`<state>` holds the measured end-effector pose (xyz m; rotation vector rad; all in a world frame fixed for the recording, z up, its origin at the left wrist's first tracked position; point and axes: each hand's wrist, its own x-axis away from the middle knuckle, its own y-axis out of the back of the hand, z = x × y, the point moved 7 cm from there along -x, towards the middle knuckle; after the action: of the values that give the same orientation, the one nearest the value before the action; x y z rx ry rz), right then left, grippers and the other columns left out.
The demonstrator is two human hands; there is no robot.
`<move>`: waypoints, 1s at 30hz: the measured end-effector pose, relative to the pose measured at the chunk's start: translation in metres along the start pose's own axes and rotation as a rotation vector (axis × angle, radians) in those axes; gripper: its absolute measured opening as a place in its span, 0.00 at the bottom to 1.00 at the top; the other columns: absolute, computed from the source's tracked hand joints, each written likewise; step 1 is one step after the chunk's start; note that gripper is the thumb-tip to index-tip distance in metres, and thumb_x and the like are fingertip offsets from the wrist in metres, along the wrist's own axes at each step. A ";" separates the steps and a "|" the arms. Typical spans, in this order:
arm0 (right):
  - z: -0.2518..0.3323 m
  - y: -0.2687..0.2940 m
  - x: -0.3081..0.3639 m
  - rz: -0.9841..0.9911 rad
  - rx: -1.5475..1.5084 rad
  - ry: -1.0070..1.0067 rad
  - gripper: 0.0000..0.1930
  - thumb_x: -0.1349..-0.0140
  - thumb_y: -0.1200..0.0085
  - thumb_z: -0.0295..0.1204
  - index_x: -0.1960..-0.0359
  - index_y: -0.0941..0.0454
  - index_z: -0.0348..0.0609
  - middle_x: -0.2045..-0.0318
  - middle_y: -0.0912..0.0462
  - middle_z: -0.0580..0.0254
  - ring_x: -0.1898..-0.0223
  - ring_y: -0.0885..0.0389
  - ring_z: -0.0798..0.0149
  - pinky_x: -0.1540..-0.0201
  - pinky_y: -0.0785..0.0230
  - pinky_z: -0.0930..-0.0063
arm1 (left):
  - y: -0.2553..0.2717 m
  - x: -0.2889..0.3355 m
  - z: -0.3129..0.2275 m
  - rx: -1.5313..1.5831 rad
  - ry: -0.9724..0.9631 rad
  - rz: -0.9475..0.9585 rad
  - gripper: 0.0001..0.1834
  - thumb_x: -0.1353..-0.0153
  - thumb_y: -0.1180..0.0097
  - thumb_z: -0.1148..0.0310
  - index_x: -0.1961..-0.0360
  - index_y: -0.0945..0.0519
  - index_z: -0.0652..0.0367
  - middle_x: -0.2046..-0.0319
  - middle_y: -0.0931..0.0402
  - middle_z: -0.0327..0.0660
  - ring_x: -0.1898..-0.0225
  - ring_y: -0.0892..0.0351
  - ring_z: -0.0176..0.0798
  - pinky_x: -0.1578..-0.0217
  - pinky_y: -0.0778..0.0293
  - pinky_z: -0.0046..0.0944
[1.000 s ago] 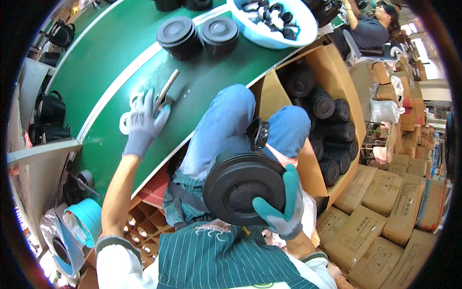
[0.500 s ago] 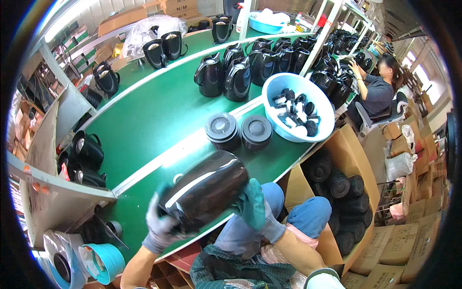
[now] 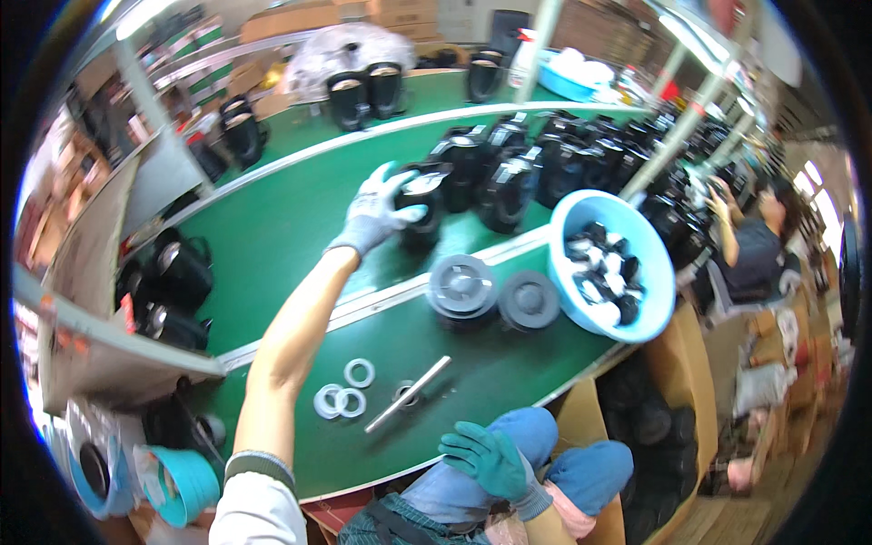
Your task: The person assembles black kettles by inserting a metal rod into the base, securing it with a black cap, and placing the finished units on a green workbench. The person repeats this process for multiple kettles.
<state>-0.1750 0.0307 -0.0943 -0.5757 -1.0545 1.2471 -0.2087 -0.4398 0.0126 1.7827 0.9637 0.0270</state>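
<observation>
My left hand [image 3: 374,211], in a grey glove with teal fingertips, reaches far over the green belt. Its fingers are spread against the near left side of a glossy black jug [image 3: 423,207], which stands upright beside several others. Above my knees, my right hand [image 3: 486,459] lies open and empty, its teal glove's fingers stretched out. On the near green surface are a thin metal rod [image 3: 409,393] and several pale grey rings [image 3: 360,372]; the rod lies across one of them. Two dark round ribbed parts [image 3: 530,300] stand between the jugs and me.
A light blue basin [image 3: 658,313] at the right holds small black and white parts. Below it, an open carton [image 3: 690,400] contains dark round parts. Black jugs [image 3: 186,272] stand at the left. A metal post [image 3: 677,145] rises behind the basin. A co-worker [image 3: 754,250] sits at the far right.
The jug held tilted in both hands now appears to stand upright on the belt at my left hand. My right hand has let go and turned open. The rod and rings have come into sight.
</observation>
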 end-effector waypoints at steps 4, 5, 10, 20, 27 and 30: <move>-0.001 0.002 0.005 0.023 0.009 0.063 0.39 0.22 0.63 0.55 0.23 0.45 0.34 0.27 0.34 0.40 0.27 0.35 0.41 0.21 0.51 0.43 | 0.040 0.039 0.024 -0.156 -0.073 -0.175 0.41 0.43 0.34 0.43 0.29 0.27 0.45 0.28 0.35 0.52 0.28 0.36 0.58 0.27 0.42 0.56; -0.003 0.003 0.004 0.027 0.024 0.061 0.39 0.21 0.65 0.55 0.23 0.45 0.35 0.27 0.34 0.40 0.27 0.35 0.41 0.21 0.51 0.43 | 0.054 0.053 0.045 -0.349 0.022 -0.180 0.39 0.42 0.36 0.43 0.31 0.26 0.45 0.29 0.35 0.50 0.27 0.38 0.54 0.27 0.46 0.59; -0.013 0.003 0.000 0.066 0.097 0.034 0.38 0.21 0.68 0.56 0.23 0.44 0.37 0.27 0.34 0.40 0.27 0.34 0.40 0.21 0.51 0.42 | 0.184 0.183 0.224 -1.127 0.819 -0.285 0.54 0.47 0.35 0.36 0.26 0.36 0.57 0.29 0.36 0.50 0.26 0.41 0.55 0.31 0.47 0.71; -0.008 -0.010 0.000 -0.067 0.290 0.122 0.35 0.21 0.59 0.50 0.24 0.41 0.34 0.30 0.29 0.42 0.30 0.30 0.44 0.24 0.44 0.48 | 0.226 0.218 0.178 -0.804 0.433 -0.200 0.23 0.41 0.36 0.69 0.44 0.18 0.41 0.50 0.22 0.40 0.46 0.22 0.47 0.51 0.24 0.50; 0.063 -0.176 -0.021 -0.032 1.676 0.784 0.39 0.41 0.31 0.35 0.29 0.33 0.35 0.31 0.31 0.38 0.30 0.31 0.37 0.27 0.40 0.50 | 0.221 0.258 -0.057 -0.317 -0.055 -0.042 0.28 0.53 0.30 0.73 0.47 0.15 0.45 0.58 0.21 0.42 0.56 0.18 0.49 0.57 0.19 0.45; 0.059 -0.236 -0.020 0.129 2.124 1.028 0.40 0.46 0.27 0.43 0.32 0.33 0.51 0.29 0.36 0.42 0.27 0.37 0.38 0.29 0.41 0.40 | 0.223 0.281 -0.147 -0.169 -0.256 0.146 0.27 0.55 0.28 0.73 0.49 0.14 0.46 0.60 0.20 0.41 0.58 0.17 0.49 0.58 0.19 0.45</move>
<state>-0.1137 -0.0629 0.1229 0.4575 1.2755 1.2082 0.0473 -0.1778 0.1397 1.6507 0.6291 -0.0263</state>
